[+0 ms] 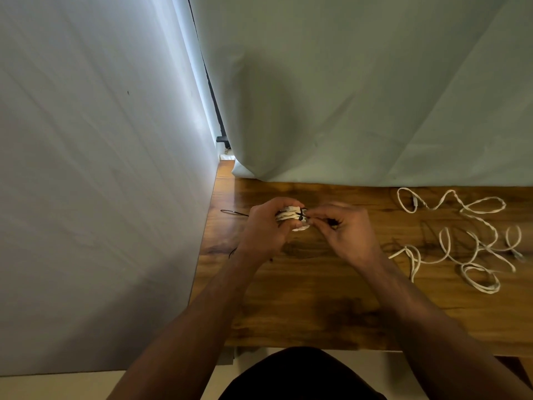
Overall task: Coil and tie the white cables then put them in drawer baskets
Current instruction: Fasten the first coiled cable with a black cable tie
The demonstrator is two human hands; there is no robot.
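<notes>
My left hand [266, 226] grips a small coil of white cable [290, 216] above the wooden table [302, 298]. A thin black tie [303, 215] runs around the coil, and my right hand [344, 229] pinches the tie at the coil's right side. A loose black end [233, 212] sticks out to the left of my left hand. Several uncoiled white cables [467, 241] lie tangled on the table at the right. No drawer basket is in view.
A pale cloth backdrop [360, 96] hangs along the table's far edge. A grey-white sheet [101, 183] covers everything to the left of the table. The table's near edge runs just in front of my body.
</notes>
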